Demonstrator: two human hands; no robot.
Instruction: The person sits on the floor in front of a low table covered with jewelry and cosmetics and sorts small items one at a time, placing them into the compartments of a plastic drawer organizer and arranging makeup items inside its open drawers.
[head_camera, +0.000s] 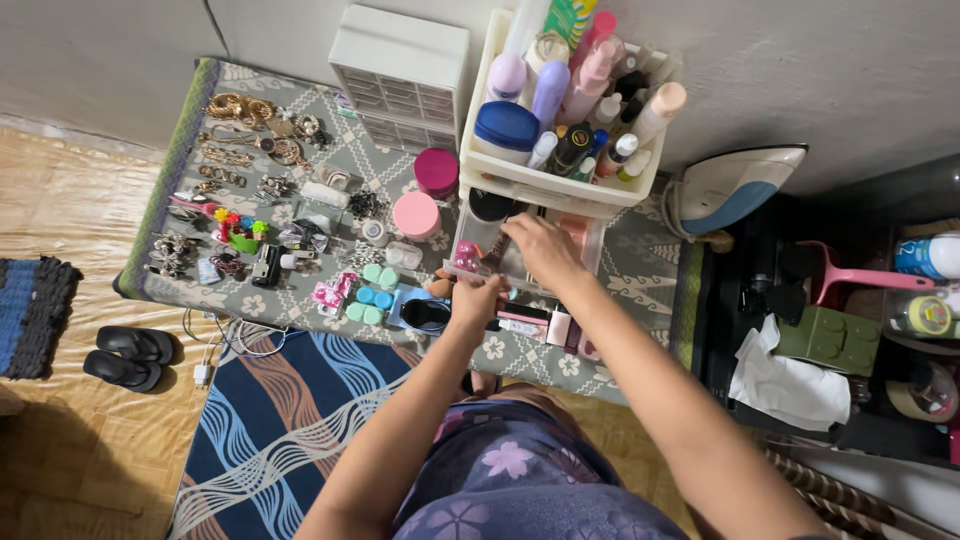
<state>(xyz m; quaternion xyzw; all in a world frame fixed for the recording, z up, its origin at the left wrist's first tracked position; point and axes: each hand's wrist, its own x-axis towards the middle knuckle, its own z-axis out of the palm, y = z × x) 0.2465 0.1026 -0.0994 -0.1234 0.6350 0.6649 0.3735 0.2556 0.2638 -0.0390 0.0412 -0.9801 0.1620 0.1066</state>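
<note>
Hands work at the clear drawer (480, 250): our right hand (545, 250) curls inside it, fingers seemingly pinching a small brush (495, 250) at nine o'clock, while our left hand (478, 300) grips the drawer front at six o'clock, steadying it.

Both bare arms reach up from the bottom of the frame toward its centre. The left hand (476, 297) sits lower, fingers curled closed. The right hand (541, 247) lies just above it, palm down, fingers bent.
</note>
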